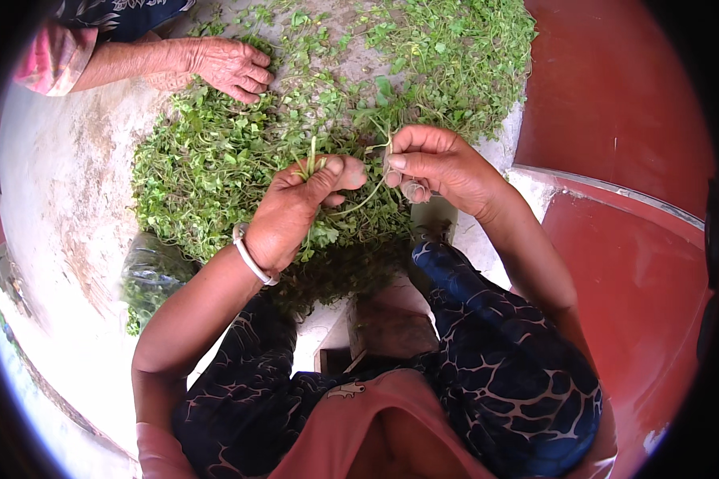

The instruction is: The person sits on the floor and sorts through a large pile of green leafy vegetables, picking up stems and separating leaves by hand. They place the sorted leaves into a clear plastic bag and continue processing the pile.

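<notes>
Left hand (290, 209): thumb and fingers pinching a small bunch of slender pale-green stems (311, 157). Right hand (449, 166): thumb against fingertip, apparently pinching a thin, curved green stem (366, 199). Both above a loose, leafy green heap (200, 160). Risks, my judgement: a hard tug could snap the thin stem; an easing left thumb could shed the bunch into lookalike greens.

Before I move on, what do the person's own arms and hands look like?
The left hand and right hand are ungloved, the forearms bare. A smooth, pale bangle circles the left wrist; none shows on the right. A pink sleeve covers the left upper arm.
</notes>
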Motion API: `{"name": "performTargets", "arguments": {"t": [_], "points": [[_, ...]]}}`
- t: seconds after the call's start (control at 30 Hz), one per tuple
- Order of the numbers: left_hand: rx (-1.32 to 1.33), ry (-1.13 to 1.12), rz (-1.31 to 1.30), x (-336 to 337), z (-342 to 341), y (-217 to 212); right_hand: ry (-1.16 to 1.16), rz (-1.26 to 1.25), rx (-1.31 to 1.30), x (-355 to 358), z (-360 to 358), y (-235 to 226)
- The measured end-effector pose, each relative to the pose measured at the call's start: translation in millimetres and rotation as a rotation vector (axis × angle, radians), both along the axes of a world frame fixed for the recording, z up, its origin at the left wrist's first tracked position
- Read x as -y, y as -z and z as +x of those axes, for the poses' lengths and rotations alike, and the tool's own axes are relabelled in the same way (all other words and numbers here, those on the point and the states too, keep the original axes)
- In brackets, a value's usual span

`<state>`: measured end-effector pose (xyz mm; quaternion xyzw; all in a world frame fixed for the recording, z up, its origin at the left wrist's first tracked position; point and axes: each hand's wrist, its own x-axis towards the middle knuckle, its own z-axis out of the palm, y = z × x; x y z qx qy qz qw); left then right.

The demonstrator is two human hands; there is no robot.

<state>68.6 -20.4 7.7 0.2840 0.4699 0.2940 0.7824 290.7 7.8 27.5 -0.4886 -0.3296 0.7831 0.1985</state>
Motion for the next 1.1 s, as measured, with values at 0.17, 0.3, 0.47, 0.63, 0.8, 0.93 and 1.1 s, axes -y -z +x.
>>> {"name": "performTargets", "arguments": {"t": [0.17,0.3,0.47,0.63,0.8,0.93,1.1], "points": [[0.138,0.147,-0.096,2,2,1,-0.056,0.174,0.103,12,-14,10],[0.100,0.070,-0.199,8,7,-3,-0.027,0.218,0.082,22,-16,24],[0.044,0.149,-0.224,19,2,7,-0.055,0.252,0.003,34,-24,36],[-0.086,0.022,-0.336,27,0,7,-0.259,0.258,-0.175,50,-25,24],[-0.071,-0.127,-0.305,8,-18,7,-0.843,0.789,0.740,42,3,32],[-0.034,-0.119,-0.335,11,-23,8,-0.215,0.974,1.060,5,47,59],[-0.036,-0.036,-0.381,14,-16,10,-0.250,0.929,1.294,-29,61,64]]}}
